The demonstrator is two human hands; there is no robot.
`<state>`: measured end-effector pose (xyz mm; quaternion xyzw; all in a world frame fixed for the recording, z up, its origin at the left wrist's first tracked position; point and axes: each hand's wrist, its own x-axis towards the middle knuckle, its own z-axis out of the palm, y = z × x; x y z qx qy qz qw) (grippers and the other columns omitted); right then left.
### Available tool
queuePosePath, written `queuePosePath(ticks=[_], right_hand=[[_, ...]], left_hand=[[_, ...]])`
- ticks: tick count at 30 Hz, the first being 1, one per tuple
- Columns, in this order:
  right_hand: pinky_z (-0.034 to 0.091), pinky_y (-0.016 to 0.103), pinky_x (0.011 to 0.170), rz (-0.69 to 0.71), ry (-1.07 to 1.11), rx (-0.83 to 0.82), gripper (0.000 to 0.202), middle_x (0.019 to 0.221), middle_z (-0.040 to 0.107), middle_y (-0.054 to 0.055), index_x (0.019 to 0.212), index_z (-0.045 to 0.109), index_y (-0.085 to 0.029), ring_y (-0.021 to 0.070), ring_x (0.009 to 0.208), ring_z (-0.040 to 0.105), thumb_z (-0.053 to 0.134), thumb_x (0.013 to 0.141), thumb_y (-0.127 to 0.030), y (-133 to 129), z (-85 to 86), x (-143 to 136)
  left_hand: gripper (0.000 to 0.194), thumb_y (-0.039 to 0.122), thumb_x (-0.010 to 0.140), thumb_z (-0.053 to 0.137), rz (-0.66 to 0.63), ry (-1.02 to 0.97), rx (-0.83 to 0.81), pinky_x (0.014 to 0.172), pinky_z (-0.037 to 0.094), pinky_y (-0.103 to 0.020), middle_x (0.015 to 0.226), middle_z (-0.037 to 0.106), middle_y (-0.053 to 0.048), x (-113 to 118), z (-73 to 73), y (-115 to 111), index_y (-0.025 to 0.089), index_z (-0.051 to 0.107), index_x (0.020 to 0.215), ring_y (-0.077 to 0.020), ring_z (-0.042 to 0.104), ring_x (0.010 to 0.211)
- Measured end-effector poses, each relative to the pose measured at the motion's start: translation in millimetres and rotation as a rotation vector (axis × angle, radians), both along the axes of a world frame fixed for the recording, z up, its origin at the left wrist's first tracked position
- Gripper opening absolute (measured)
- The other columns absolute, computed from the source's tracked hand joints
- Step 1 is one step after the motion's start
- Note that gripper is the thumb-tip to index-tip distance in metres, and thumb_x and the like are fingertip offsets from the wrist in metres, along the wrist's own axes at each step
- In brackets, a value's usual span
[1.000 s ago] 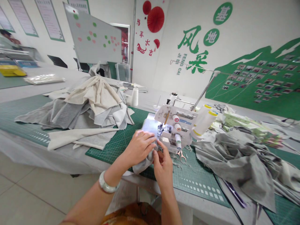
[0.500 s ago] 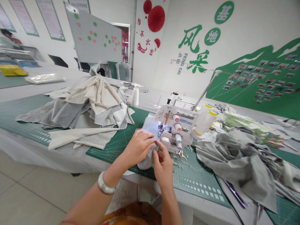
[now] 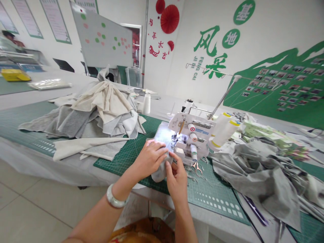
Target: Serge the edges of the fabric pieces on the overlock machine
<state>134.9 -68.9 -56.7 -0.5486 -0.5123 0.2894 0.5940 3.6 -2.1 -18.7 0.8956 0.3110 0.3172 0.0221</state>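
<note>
A light grey fabric piece (image 3: 159, 176) lies along the left side of a white overlock sewing machine (image 3: 188, 135), its upper part lit by the machine's lamp. My left hand (image 3: 151, 158) rests flat on top of this fabric, fingers stretched toward the presser foot (image 3: 174, 139). Just below the foot, my right hand (image 3: 177, 173) pinches the fabric's right edge between thumb and fingers. Part of the cloth is hidden under both hands. Small copper-coloured scissors (image 3: 197, 168) and thread scraps lie right of my right hand.
Left on the green cutting mat (image 3: 111, 166) is a heap of beige and grey fabric pieces (image 3: 101, 104). Crumpled grey fabric (image 3: 255, 168) lies on the right, beside thread cones (image 3: 224, 131). A white cone (image 3: 146, 104) stands behind the mat. A person (image 3: 10, 42) is far left.
The grey fabric has slid slightly away from me along the machine, its near end moving a little up and right. Both hands keep nearly the same places on it.
</note>
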Motion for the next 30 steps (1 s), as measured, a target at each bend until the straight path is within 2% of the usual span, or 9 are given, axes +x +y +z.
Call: queuePosePath(ticks=[9, 12, 15, 19, 21, 25, 27, 30], right_hand=[[0.05, 0.028, 0.065, -0.017, -0.043, 0.011, 0.037, 0.085, 0.07, 0.005, 0.121, 0.06, -0.019, 0.018, 0.073, 0.063, 0.054, 0.089, -0.038, 0.4, 0.5, -0.1], [0.048, 0.027, 0.064, -0.024, -0.057, 0.015, 0.036, 0.08, 0.068, 0.004, 0.12, 0.061, -0.018, 0.0167, 0.068, 0.06, 0.053, 0.089, -0.037, 0.5, 0.9, 0.0], [0.047, 0.026, 0.062, -0.042, -0.072, 0.037, 0.036, 0.074, 0.066, 0.002, 0.119, 0.062, -0.017, 0.0153, 0.063, 0.057, 0.053, 0.089, -0.036, 0.6, 1.3, 0.2], [0.043, 0.023, 0.058, -0.045, -0.105, 0.0, 0.038, 0.065, 0.058, -0.002, 0.122, 0.06, -0.016, 0.0132, 0.057, 0.051, 0.051, 0.09, -0.036, 0.3, 1.0, 0.6], [0.04, 0.022, 0.056, -0.043, -0.134, -0.026, 0.039, 0.061, 0.052, -0.004, 0.123, 0.058, -0.016, 0.0123, 0.055, 0.047, 0.05, 0.091, -0.035, 0.4, 0.7, 0.6], [0.035, 0.022, 0.053, -0.035, -0.158, -0.051, 0.039, 0.059, 0.047, -0.006, 0.126, 0.056, -0.015, 0.0116, 0.053, 0.043, 0.049, 0.092, -0.035, 2.2, 0.0, -0.4], [0.034, 0.021, 0.052, -0.04, -0.168, -0.055, 0.039, 0.058, 0.045, -0.006, 0.126, 0.056, -0.016, 0.0114, 0.053, 0.041, 0.049, 0.092, -0.034, 3.1, -0.7, -1.0], [0.032, 0.02, 0.05, -0.03, -0.172, -0.065, 0.04, 0.057, 0.039, -0.007, 0.127, 0.056, -0.017, 0.0108, 0.052, 0.038, 0.05, 0.092, -0.034, 3.1, -1.7, -1.5]], left_hand=[[0.023, 0.015, 0.095, 0.04, 0.009, 0.007, 0.006, 0.108, 0.031, -0.045, 0.119, 0.062, -0.007, -1.3, 2.1, 0.3, 0.019, 0.061, 0.105, -0.0208, 0.053, 0.115], [0.019, 0.018, 0.096, 0.041, 0.026, -0.027, -0.012, 0.107, 0.033, -0.045, 0.116, 0.063, -0.008, -1.1, 3.4, -0.5, 0.018, 0.06, 0.099, -0.0211, 0.054, 0.111], [0.015, 0.022, 0.091, 0.05, 0.03, -0.072, -0.045, 0.108, 0.035, -0.047, 0.121, 0.061, -0.01, -3.5, 1.8, -2.2, 0.017, 0.059, 0.102, -0.0248, 0.051, 0.118], [0.044, 0.011, 0.08, 0.055, 0.021, -0.125, -0.115, 0.114, 0.03, -0.047, 0.141, 0.045, -0.012, -13.4, -9.4, -0.3, 0.018, 0.055, 0.123, -0.0284, 0.036, 0.135], [0.056, 0.003, 0.077, 0.05, 0.06, -0.187, -0.169, 0.112, 0.034, -0.046, 0.144, 0.04, -0.011, -19.6, -16.8, 4.1, 0.02, 0.052, 0.13, -0.0271, 0.038, 0.133], [0.06, -0.003, 0.074, 0.043, 0.038, -0.351, -0.293, 0.096, 0.048, -0.034, 0.117, 0.057, -0.007, -29.7, -24.3, 17.0, 0.021, 0.057, 0.126, -0.0186, 0.057, 0.109], [0.057, -0.003, 0.073, 0.042, 0.024, -0.41, -0.294, 0.091, 0.05, -0.031, 0.105, 0.061, -0.005, -33.8, -22.2, 23.7, 0.02, 0.06, 0.122, -0.0162, 0.06, 0.099], [0.053, -0.003, 0.071, 0.041, 0.054, -0.465, -0.233, 0.091, 0.049, -0.031, 0.1, 0.062, -0.005, -39.9, -14.0, 32.1, 0.018, 0.064, 0.113, -0.0164, 0.06, 0.096]])
